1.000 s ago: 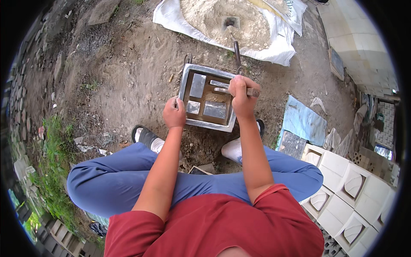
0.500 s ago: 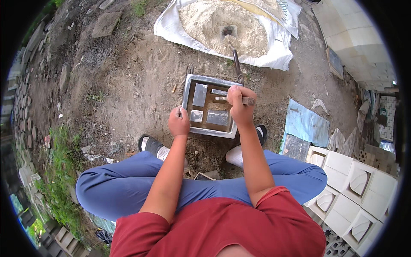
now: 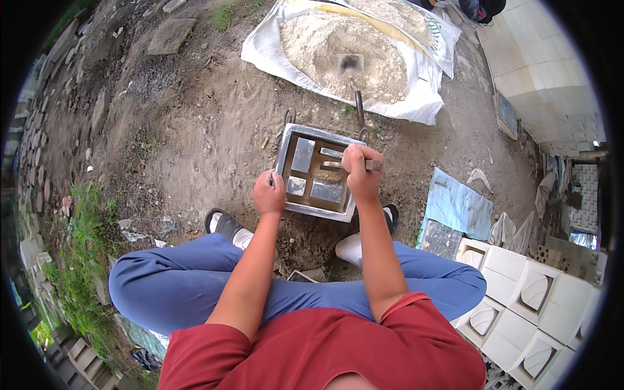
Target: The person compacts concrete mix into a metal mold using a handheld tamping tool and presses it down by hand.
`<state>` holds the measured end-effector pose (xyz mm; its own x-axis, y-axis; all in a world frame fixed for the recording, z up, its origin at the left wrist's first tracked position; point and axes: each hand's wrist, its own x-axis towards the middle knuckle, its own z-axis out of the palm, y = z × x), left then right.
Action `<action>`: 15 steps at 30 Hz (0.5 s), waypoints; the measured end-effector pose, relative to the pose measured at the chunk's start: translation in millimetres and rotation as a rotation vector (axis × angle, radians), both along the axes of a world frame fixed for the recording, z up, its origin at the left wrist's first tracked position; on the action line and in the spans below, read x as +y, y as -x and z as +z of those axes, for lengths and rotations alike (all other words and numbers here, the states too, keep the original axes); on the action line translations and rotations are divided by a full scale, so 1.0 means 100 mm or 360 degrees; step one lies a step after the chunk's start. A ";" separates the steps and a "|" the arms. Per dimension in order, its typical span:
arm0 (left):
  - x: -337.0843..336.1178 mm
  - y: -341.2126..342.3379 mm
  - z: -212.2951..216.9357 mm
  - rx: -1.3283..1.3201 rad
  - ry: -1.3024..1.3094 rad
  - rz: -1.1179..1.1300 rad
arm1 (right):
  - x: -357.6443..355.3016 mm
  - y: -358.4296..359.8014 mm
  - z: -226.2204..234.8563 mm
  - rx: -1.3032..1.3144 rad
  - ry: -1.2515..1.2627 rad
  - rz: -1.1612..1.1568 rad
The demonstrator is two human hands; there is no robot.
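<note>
A square metal mould [image 3: 318, 212] lies on the ground between my feet, turned slightly, with several flat grey metal blocks inside, such as one tall block [image 3: 303, 155]. Brown material fills the gaps around them. My left hand [image 3: 269, 194] is closed in a fist at the mould's left side; what its fingers hold is mostly hidden. Over the right side of the frame, my right hand [image 3: 364, 172] is closed round the handle of a short wooden-handled tool [image 3: 374, 165]. The tool's pale tip points left above the blocks.
Ahead, a white sack [image 3: 426, 112] bears a heap of pale powder [image 3: 318, 42], with a long-handled trowel [image 3: 359, 107] resting in it. Cream moulded blocks [image 3: 520, 286] stand at the lower right beside a blue sheet [image 3: 458, 203]. Weeds [image 3: 88, 260] grow at left.
The view has shifted, so the mould and powder heap appear lower. Both hands keep nearly the same places against the mould. A dark object shows more at the top right.
</note>
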<state>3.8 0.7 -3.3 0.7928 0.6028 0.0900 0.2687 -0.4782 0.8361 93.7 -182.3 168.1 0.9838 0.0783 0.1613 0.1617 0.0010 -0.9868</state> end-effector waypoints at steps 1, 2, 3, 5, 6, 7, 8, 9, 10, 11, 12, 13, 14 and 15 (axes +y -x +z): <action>0.00 0.02 0.00 0.0012 0.0007 0.0007 | -0.02 0.02 0.11 0.0031 -0.0022 0.0042; 0.03 0.03 0.00 0.0040 -0.0025 0.0007 | 0.00 0.05 0.13 0.0019 0.0010 0.0024; 0.02 -0.01 0.02 0.0048 -0.0052 -0.0004 | -0.01 0.08 0.01 0.0011 0.0020 0.0021; -0.05 0.00 0.05 0.0051 -0.0006 -0.0024 | -0.04 0.18 -0.50 -0.0200 0.0319 -0.0043; -0.03 0.02 0.02 0.0043 -0.0010 0.0002 | 0.02 0.21 -0.61 -0.0270 0.0229 -0.0090; -0.01 0.01 0.03 0.0032 -0.0008 0.0021 | 0.02 0.16 -0.66 -0.0286 0.0223 -0.0082; 0.02 -0.06 0.03 0.0016 -0.0013 0.0031 | -0.02 0.09 -0.69 -0.0212 0.0219 -0.0073; 0.01 -0.07 0.04 0.0059 -0.0009 0.0018 | -0.04 0.09 -0.67 -0.0119 0.0224 -0.0069; 0.00 -0.06 0.05 0.0101 -0.0005 0.0005 | -0.03 0.05 -0.66 -0.0069 0.0104 -0.0050; -0.01 -0.03 0.06 0.0105 -0.0002 0.0007 | -0.05 0.05 -0.65 -0.0065 0.0107 -0.0049; -0.02 0.00 0.08 0.0128 0.0029 0.0003 | -0.03 0.04 -0.51 -0.0069 0.0037 -0.0059; -0.02 0.01 0.10 0.0145 0.0058 0.0005 | -0.02 0.02 -0.38 -0.0078 -0.0037 -0.0064; -0.01 -0.01 0.11 0.0151 0.0059 0.0015 | -0.06 0.01 -0.29 -0.0059 -0.0117 0.0013; -0.01 -0.02 0.12 0.0143 0.0053 0.0000 | -0.05 0.05 -0.13 -0.0044 -0.0115 0.0020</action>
